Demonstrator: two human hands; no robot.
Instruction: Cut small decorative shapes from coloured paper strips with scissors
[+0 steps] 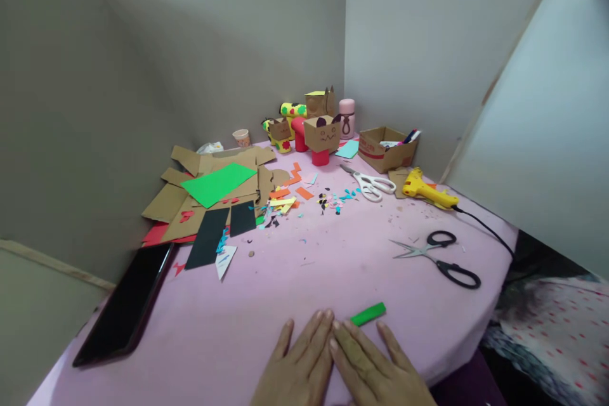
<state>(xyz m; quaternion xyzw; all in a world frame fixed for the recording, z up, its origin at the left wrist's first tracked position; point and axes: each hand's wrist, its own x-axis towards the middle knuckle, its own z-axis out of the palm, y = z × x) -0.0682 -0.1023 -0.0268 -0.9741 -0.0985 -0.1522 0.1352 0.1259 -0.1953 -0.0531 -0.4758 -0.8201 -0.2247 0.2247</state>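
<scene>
My left hand (pixel 304 361) lies flat on the pink-covered table (pixel 228 336) at the near edge, its fingers stretched out. Right beside it rests my right hand (pixel 373 365), also flat, and the fingertips of both meet in the middle. A folded-looking strip of green paper (pixel 369 314) lies just beyond the right fingers, its left end close to or touching them. Whether anything is under my palms is hidden. Scissors with black handles (pixel 438 259) lie spread apart to the right, beyond my right hand.
White-handled scissors (pixel 368 184) and a yellow glue gun (pixel 428 190) with a cord lie at right. Behind stand cardboard animal figures (pixel 322 134), a pink bottle (pixel 347 119) and a cardboard box (pixel 386 155). Left are cardboard, green paper (pixel 219 184), scraps and a dark tablet (pixel 126 304).
</scene>
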